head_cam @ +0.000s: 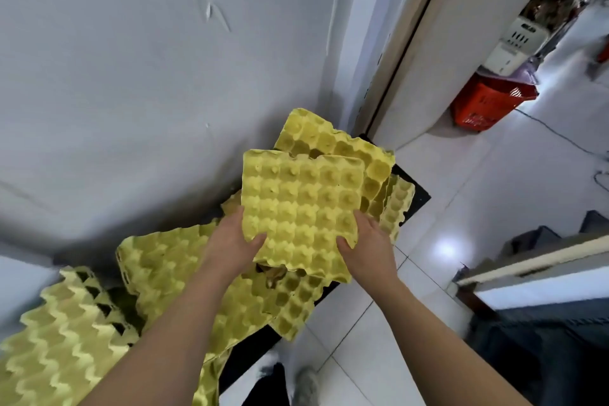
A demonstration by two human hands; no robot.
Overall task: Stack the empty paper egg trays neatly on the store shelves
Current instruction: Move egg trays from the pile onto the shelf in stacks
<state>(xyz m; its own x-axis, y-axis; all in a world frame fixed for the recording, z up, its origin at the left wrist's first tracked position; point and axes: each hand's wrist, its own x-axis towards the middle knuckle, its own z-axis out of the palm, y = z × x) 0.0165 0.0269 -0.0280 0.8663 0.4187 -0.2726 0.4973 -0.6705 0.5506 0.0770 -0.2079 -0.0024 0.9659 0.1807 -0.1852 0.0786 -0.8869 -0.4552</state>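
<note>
Both hands pinch one yellow egg tray by its near corners, left hand and right hand each with the thumb on top and the fingers tucked under (fingers hidden, so how far they reach cannot be told). Tray held roughly flat, cups up, above a loose pile of trays on a dark shelf surface. Nearest, bottom left, a nested stack looks tidy and is likely the target. Risks: the pinch is only at one edge, so the far side may sag or tear; if the cups are not lined up the tray will sit crooked; dragging it over the pile may knock tilted trays off onto the tiled floor. Further back, another tray leans against the white wall, crowding the corner. Beyond, a red basket stands on the floor by a door frame, well apart.
</note>
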